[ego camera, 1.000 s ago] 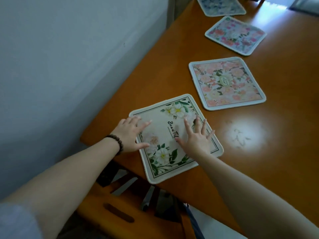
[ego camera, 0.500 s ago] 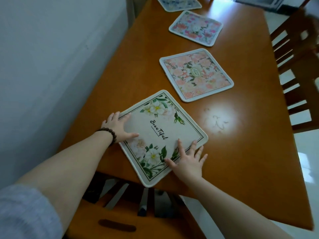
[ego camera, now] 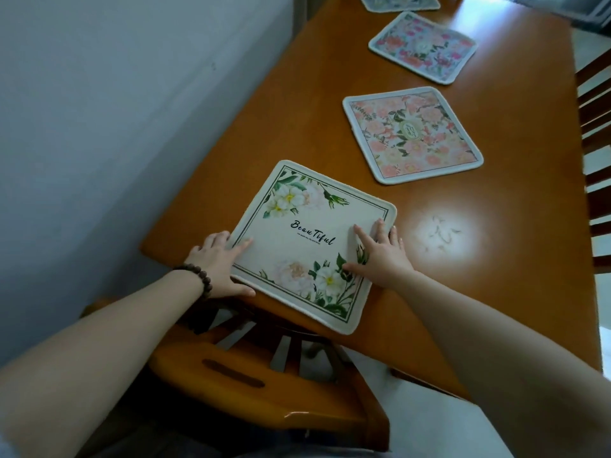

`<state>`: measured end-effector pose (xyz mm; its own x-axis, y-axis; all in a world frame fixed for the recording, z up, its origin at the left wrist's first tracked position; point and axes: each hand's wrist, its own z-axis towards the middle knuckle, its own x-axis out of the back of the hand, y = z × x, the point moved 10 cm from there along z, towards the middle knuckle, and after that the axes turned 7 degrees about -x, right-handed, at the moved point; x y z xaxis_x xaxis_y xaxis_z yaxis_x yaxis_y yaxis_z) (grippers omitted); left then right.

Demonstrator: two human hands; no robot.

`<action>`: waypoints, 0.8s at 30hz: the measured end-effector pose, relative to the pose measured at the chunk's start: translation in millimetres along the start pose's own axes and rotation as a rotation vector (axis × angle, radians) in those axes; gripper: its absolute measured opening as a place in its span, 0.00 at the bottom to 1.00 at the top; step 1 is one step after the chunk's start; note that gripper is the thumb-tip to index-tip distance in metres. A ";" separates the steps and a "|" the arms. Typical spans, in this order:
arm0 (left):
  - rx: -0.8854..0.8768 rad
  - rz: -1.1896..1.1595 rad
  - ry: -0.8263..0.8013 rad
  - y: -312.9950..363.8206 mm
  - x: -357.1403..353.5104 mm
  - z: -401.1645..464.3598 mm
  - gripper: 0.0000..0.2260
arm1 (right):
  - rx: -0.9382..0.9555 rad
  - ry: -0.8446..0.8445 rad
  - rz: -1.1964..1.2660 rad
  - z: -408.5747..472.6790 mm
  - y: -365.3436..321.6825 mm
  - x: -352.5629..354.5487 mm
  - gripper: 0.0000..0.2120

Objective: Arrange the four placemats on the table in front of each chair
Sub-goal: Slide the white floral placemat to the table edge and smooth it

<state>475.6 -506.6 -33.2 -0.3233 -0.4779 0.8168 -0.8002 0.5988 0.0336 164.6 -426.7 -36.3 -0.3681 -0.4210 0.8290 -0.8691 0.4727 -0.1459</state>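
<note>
Right hand (ego camera: 380, 256) lies flat on the right side of the cream placemat (ego camera: 307, 239), fingers straight and spread, thumb pointing left over the printed flowers near the mat's lower right; it presses rather than grips. Left hand (ego camera: 218, 262) sits at the mat's left edge: fingers extended across the border onto the mat, thumb stretched along the near-left edge at the table rim. No curl round the mat is visible on either hand. A dark beaded bracelet (ego camera: 195, 276) circles the left wrist.

The cream placemat lies flat at the near-left corner of the wooden table (ego camera: 496, 292), turned slightly so one corner points toward the camera and slightly overhangs the near table edge. It carries white and pale pink flowers with green leaves, a dark line border, and the word "Beautiful" in script at the centre.

Directly below that near edge stands a wooden chair (ego camera: 264, 391), its slatted back against the table.

Farther along the table, apart from one another in a row: a pink floral placemat (ego camera: 413, 133), then a pink-and-blue floral placemat (ego camera: 423, 47), then a bluish placemat (ego camera: 400, 1) cut off by the top of the frame.

Part of another chair (ego camera: 595, 127) shows at the right edge. A pale wall (ego camera: 115, 110) runs along the table's left side.
</note>
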 end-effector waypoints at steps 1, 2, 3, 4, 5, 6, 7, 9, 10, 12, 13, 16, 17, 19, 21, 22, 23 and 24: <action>0.009 0.000 0.015 -0.2 1.7 -1.3 0.52 | -0.038 0.029 0.054 -4.5 1.8 1.4 0.49; 0.020 -0.008 0.025 -0.7 2.7 -1.6 0.54 | -0.094 0.067 0.111 -11.5 4.7 1.4 0.51; 0.029 -0.020 0.022 -0.5 2.2 -1.2 0.56 | -0.150 0.100 0.152 -20.9 7.3 -1.3 0.53; 0.036 -0.033 0.006 0.6 -0.4 -0.2 0.58 | -0.189 0.118 0.172 -31.8 7.8 -7.5 0.55; 0.037 -0.040 -0.018 2.8 -4.4 1.0 0.59 | -0.204 0.117 0.181 -43.3 5.6 -16.7 0.56; 0.033 -0.044 -0.036 5.8 -8.8 2.2 0.60 | -0.205 0.101 0.187 -54.9 1.5 -28.0 0.57; 0.028 -0.048 -0.045 8.9 -12.7 3.2 0.61 | -0.200 0.079 0.190 -65.9 -3.5 -40.0 0.58; 0.024 -0.051 -0.037 11.6 -16.5 4.1 0.62 | -0.183 0.049 0.167 -83.4 -14.6 -61.3 0.59; 0.024 -0.048 -0.029 11.0 -16.9 4.2 0.62 | -0.176 0.045 0.153 -89.3 -20.1 -68.8 0.59; 0.020 -0.032 -0.014 7.8 -16.1 3.8 0.62 | -0.173 0.039 0.161 -94.7 -28.8 -76.3 0.60; 0.015 -0.020 -0.007 5.7 -15.3 3.2 0.62 | -0.181 0.035 0.176 -94.8 -31.5 -76.6 0.60; 0.006 -0.001 0.015 -2.3 -13.2 1.5 0.61 | -0.188 0.033 0.229 -91.0 -40.7 -71.2 0.61; 0.014 -0.010 0.021 -6.4 -12.5 0.6 0.61 | -0.171 0.032 0.238 -90.0 -45.9 -69.6 0.60; 0.044 -0.031 0.027 -16.9 -11.1 -1.4 0.61 | -0.137 0.033 0.229 -89.0 -55.1 -68.2 0.60; 0.067 -0.039 0.026 -26.7 -10.5 -3.2 0.60 | -0.132 0.049 0.198 -89.4 -59.3 -67.1 0.60; 0.070 -0.043 0.021 -29.9 -10.9 -3.8 0.61 | -0.140 0.060 0.181 -89.9 -59.5 -67.2 0.61; 0.070 -0.050 0.013 -31.5 -12.3 -4.3 0.61 | -0.152 0.065 0.165 -90.8 -59.4 -68.4 0.61; 0.066 -0.059 0.008 -31.4 -14.0 -4.5 0.61 | -0.163 0.064 0.147 -92.0 -59.1 -70.4 0.61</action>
<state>507.6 -515.8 -43.1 -0.2707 -0.5060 0.8189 -0.8493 0.5261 0.0443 272.3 -353.8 -36.4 -0.4610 -0.2905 0.8385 -0.7405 0.6466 -0.1831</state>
